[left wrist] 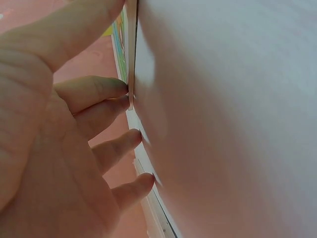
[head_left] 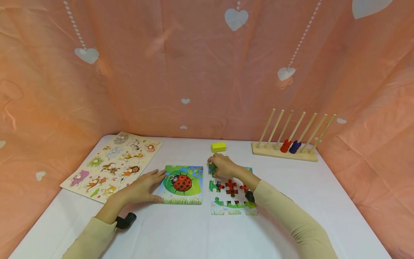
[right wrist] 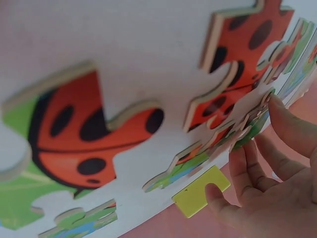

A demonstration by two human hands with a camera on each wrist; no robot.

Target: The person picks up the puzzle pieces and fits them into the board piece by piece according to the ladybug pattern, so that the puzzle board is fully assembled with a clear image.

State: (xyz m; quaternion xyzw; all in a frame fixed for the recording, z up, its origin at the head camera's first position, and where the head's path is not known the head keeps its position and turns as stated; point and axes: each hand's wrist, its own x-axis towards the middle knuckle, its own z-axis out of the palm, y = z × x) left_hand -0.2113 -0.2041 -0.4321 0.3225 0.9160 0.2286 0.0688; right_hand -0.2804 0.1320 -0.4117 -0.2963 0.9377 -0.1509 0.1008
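A square ladybug picture board [head_left: 182, 182] lies flat near the middle of the white table. My left hand [head_left: 142, 187] is spread at its left side, thumb by the lower corner and fingertips against the edge. In the left wrist view, the fingers of this hand [left wrist: 64, 119] touch the board's thin side. To the right, ladybug jigsaw pieces [head_left: 231, 187] lie apart in rough rows. My right hand [head_left: 224, 166] is over the far left of them, pinching a green puzzle piece [right wrist: 255, 124] between thumb and fingers; the hand partly hides it.
A yellow block [head_left: 218, 147] sits just beyond my right hand. At the far right stands a wooden peg rack [head_left: 284, 154] with red and dark blue beads. An animal peg-puzzle board [head_left: 111, 167] lies on the left. Pink heart-patterned cloth [head_left: 207, 72] surrounds the table.
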